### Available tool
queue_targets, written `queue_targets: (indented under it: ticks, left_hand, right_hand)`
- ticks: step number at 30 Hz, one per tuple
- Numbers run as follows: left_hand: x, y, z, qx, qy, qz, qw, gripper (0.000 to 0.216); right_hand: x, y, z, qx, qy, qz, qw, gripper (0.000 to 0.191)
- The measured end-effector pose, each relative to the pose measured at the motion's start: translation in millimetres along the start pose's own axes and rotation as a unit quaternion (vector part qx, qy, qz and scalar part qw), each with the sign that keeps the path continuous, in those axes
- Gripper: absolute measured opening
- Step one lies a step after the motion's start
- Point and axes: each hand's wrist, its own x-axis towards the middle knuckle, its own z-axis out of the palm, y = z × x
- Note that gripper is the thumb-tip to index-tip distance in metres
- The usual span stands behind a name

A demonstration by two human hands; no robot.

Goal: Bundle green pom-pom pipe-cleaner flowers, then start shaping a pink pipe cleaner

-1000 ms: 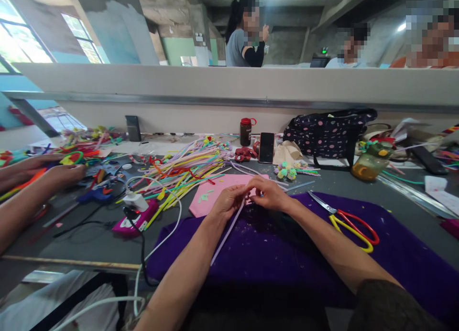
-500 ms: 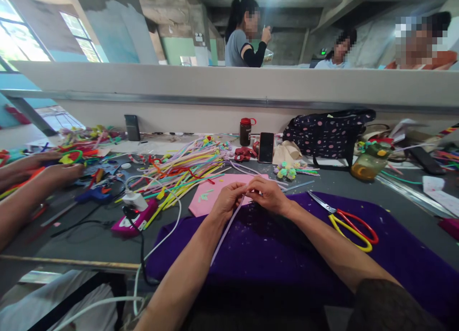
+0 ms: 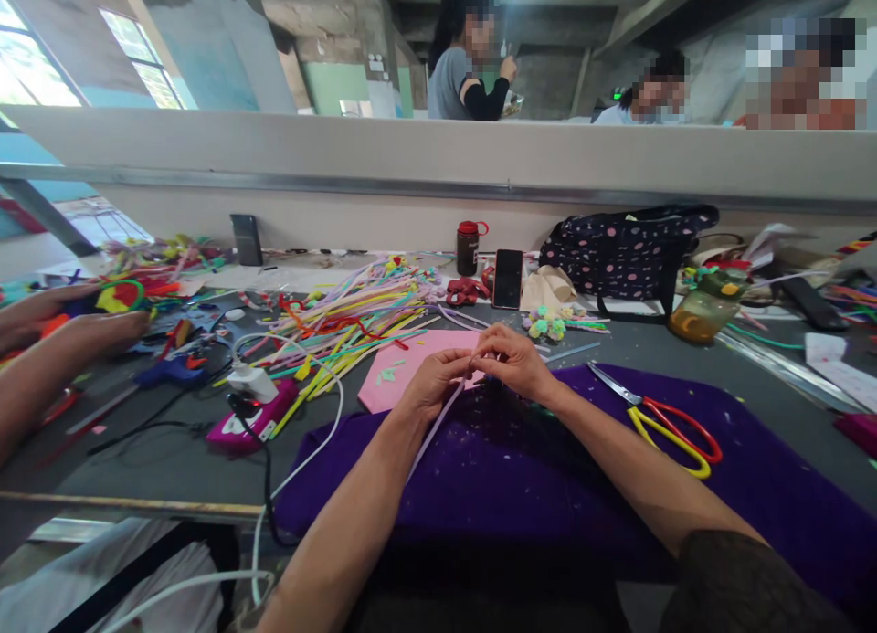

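Note:
A thin pale lilac pipe cleaner (image 3: 436, 429) slants down from my fingers towards my left forearm. My left hand (image 3: 437, 383) pinches it near its upper end. Against those fingertips, my right hand (image 3: 515, 363) is closed in a pinch on the same end; its fingertips hide the exact grip. Both hands are above a dark purple cloth (image 3: 521, 478), close to a pink sheet (image 3: 384, 386) with small pale green scraps on it. Scissors (image 3: 639, 402) with one red and one yellow handle lie on the cloth, right of my right hand.
Many coloured pipe cleaners (image 3: 363, 313) lie behind the pink sheet. A magenta power strip (image 3: 250, 423) with cables is at left, near a co-worker's hand (image 3: 113, 330). Towards the back stand a red-lidded bottle (image 3: 468, 254), a phone (image 3: 508, 281), a patterned bag (image 3: 623, 260) and a green-lidded bottle (image 3: 705, 313).
My right hand has lifted slightly and its fingers have shifted at the pipe cleaner's end. The left hand keeps its pinch. The camera view has moved a little.

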Motion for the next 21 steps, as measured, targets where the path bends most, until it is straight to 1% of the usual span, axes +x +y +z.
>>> queue_targets:
  ticks: [4, 7, 11, 15, 18, 21]
  left_hand:
    - [3.5, -3.4, -1.9, -0.005, -0.005, -0.018, 1.000, 0.020]
    - [6.0, -5.3, -3.6, 0.005, 0.008, -0.014, 1.000, 0.022]
    - [5.6, -5.3, -4.7, 0.067, 0.042, 0.031, 0.996, 0.020]
    - [2.5, -2.1, -3.7, 0.141, 0.036, 0.068, 0.987, 0.017]
    - [0.7, -0.6, -2.3, 0.195, 0.032, 0.070, 0.978, 0.014]
    - [-0.2, -0.4, -0.3, 0.228, 0.034, 0.073, 0.970, 0.010]
  right_hand:
    - [-0.4, 1.8, 0.6, 0.006, -0.012, -0.009, 1.000, 0.009]
    - [-0.9, 2.4, 0.5, -0.015, -0.026, -0.018, 0.999, 0.008]
    - [-1.0, 2.1, 0.0, -0.063, -0.044, -0.035, 0.996, 0.007]
    - [-0.5, 0.0, -0.8, -0.087, -0.058, -0.039, 0.994, 0.009]
    - [-0.1, -1.2, -1.8, -0.083, -0.053, -0.024, 0.995, 0.007]
    - [0.5, 0.1, -1.9, -0.046, -0.047, 0.004, 0.998, 0.009]
